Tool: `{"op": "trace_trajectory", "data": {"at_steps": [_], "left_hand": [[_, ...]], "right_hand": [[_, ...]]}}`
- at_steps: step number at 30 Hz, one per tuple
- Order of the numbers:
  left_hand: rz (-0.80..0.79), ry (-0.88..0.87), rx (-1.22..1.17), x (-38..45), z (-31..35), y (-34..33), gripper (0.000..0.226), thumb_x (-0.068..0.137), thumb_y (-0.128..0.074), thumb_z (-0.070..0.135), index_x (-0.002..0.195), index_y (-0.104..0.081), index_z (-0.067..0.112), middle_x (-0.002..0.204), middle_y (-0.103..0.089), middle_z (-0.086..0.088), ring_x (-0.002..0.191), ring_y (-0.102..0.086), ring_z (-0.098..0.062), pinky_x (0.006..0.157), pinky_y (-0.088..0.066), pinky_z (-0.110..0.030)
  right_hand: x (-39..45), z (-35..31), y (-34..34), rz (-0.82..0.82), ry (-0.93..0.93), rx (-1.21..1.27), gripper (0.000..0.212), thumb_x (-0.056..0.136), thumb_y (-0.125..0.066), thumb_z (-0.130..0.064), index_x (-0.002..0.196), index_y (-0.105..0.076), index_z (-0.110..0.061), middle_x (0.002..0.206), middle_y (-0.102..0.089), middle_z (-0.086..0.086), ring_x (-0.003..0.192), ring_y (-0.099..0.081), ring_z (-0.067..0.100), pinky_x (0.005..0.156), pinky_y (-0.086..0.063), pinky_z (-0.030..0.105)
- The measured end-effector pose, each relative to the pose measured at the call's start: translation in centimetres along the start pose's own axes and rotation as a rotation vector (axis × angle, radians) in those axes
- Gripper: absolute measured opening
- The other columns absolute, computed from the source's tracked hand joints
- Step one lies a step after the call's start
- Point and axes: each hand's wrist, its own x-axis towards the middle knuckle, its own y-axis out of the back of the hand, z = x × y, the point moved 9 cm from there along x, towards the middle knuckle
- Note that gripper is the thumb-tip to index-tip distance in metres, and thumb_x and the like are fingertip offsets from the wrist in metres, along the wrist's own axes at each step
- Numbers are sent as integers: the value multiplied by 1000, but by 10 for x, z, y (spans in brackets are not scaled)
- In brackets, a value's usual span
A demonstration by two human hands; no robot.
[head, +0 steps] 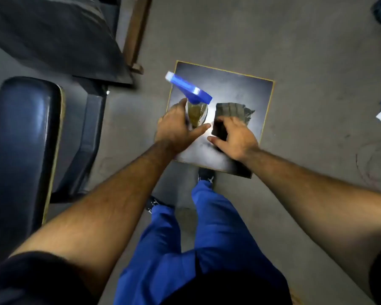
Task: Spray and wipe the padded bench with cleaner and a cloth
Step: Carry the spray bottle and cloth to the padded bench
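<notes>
The left grip (178,126) is spread round the clear, blue-headed spray bottle (196,113), clamping uncertain. The right grip (233,137) curls onto the dark folded cloth (231,111) beside it on the glossy square worktop (240,84). The dark padded bench (24,139) lies well left of both.

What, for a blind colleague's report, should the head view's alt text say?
A person's left hand cups a clear spray bottle with a blue trigger head while the right hand grips a dark folded cloth, both on a small dark gold-edged table. A dark padded bench lies left.
</notes>
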Motion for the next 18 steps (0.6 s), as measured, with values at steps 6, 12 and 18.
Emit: {"op": "trace_trajectory", "data": {"at_steps": [6,12,18], "left_hand": [[-37,91,-213,32,-8,-29,63,73,-71,63,118,-56,23,109,-64,7,96,-61,-11,85,-51,-29],[23,49,-178,38,-4,-35,32,84,-68,39,109,-62,19,93,-63,11,83,-59,-8,71,-45,-19],[17,98,-219,33,-13,-33,38,81,-61,50,98,-65,16,78,-64,10,74,-63,-12,64,-45,-23]], "right_hand": [[42,30,-25,-89,-69,-271,94,80,-66,-59,156,-21,-27,165,-17,9,150,-18,32,118,-23,48],[43,38,-32,-60,-46,-367,75,90,-55,-34,157,-21,-27,167,-7,8,153,-8,32,121,-15,50],[49,27,-17,-1,-123,-195,65,90,-42,-3,151,-35,-25,164,-24,3,151,-20,29,124,-16,43]]}}
